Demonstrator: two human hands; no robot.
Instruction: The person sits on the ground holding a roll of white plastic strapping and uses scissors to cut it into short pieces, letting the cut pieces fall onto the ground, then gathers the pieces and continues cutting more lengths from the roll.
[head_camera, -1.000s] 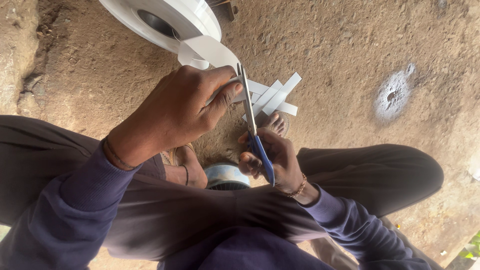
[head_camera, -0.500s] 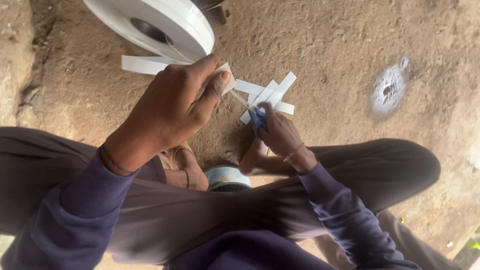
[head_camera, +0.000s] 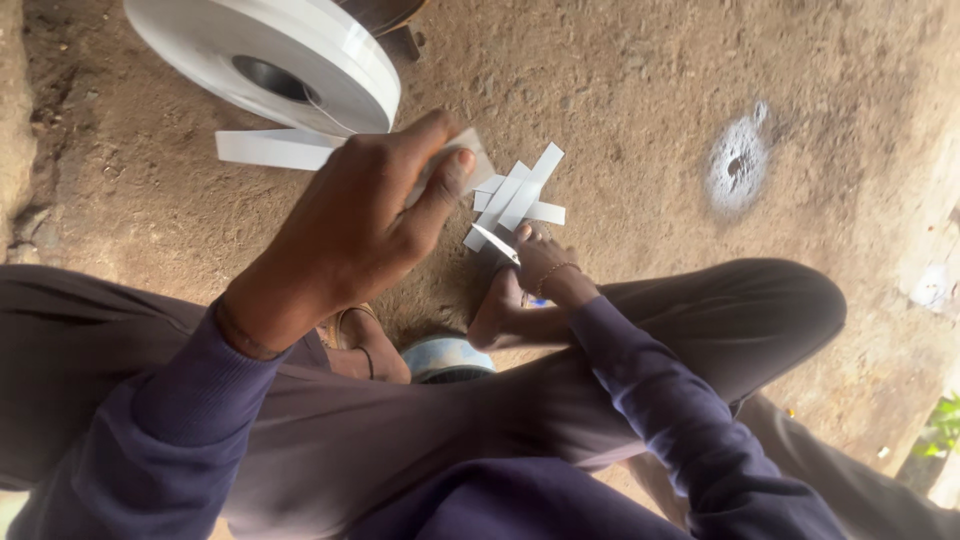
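Informal outdoor or open-sided work spot at ground level. The floor (head_camera: 640, 90) is bare packed earth, brown, gritty and uneven, with a pale powdery patch (head_camera: 738, 165) around a small hole. A worker sits directly on the ground, legs folded, with a sandal (head_camera: 445, 357) beneath one knee; there is no bench or chair in view. A large reel (head_camera: 270, 60) of white tape stands on the earth, and cut white strips (head_camera: 520, 195) lie loose on the dirt beside it. A trace of green foliage (head_camera: 942, 425) at the lower right edge suggests open air close by.
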